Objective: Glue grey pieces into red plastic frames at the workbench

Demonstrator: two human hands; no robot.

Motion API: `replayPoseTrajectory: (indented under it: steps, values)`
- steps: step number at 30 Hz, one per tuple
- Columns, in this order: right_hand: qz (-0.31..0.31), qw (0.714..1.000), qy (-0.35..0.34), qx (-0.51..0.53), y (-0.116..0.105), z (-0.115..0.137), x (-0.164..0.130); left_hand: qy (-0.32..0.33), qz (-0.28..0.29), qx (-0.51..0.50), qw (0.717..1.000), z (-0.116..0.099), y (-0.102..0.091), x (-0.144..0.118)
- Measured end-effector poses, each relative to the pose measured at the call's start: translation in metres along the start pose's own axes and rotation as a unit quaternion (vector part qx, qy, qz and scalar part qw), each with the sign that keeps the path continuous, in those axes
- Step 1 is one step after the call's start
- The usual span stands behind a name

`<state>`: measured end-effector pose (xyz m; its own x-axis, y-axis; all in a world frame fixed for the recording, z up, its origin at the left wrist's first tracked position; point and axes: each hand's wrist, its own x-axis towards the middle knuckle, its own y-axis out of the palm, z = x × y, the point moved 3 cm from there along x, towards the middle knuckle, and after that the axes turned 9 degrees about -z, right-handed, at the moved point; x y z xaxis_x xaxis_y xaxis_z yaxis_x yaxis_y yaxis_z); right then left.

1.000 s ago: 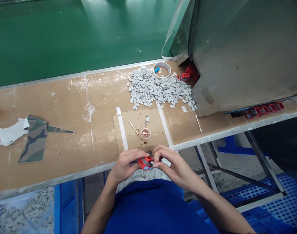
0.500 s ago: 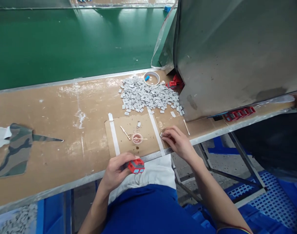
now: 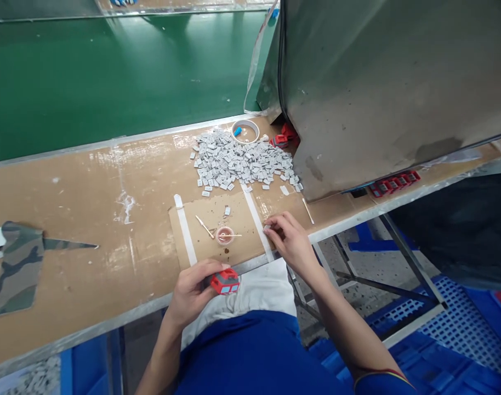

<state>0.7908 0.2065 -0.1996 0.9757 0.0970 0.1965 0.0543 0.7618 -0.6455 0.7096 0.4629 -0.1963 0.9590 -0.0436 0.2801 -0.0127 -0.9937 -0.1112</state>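
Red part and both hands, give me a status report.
Left hand grips red part at bench edge. Right hand pinches small grey piece on cardboard mat. Glue cup sits between hands.

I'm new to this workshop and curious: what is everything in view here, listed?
Small tiles: a heap, grey, bench back.
Tape ring: one, white, behind the heap.
Small dish: one, pinkish, on the cardboard sheet.
Sticks: three, pale, around the dish.
Red parts: a row, under the metal housing.
Camouflage cloth: one, bench left.
Left hand: holds a red block.
Right hand: pinches a small grey piece.
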Motion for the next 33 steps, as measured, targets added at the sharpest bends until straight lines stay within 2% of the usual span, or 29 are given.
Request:
replayPoseTrajectory:
  steps: [4,9,13,17,20,26,33]
  values:
    - [0.002,0.999,0.007,0.052,0.004,0.005,0.002,-0.001,-0.002,-0.007,1.000,0.000,0.000,0.000]
    - [0.000,0.989,0.035,0.146,-0.002,0.018,-0.005,-0.015,-0.012,-0.034,0.999,0.001,0.001,-0.002]
    - [0.046,0.973,0.037,0.224,-0.004,0.044,-0.020,-0.036,-0.011,-0.055,0.998,0.003,0.001,-0.002]
    - [0.094,0.955,0.034,0.278,0.004,0.072,-0.035,-0.052,-0.020,-0.067,0.996,0.005,0.000,-0.004]
    - [0.114,0.950,0.035,0.290,0.012,0.084,-0.040,-0.057,-0.029,-0.076,0.995,0.006,-0.001,-0.006]
    - [0.107,0.956,0.022,0.272,0.019,0.087,-0.040,-0.073,-0.039,-0.073,0.994,0.006,-0.001,-0.007]
    - [0.110,0.960,-0.003,0.258,0.026,0.085,-0.040,-0.041,-0.034,-0.056,0.997,0.006,-0.002,-0.007]
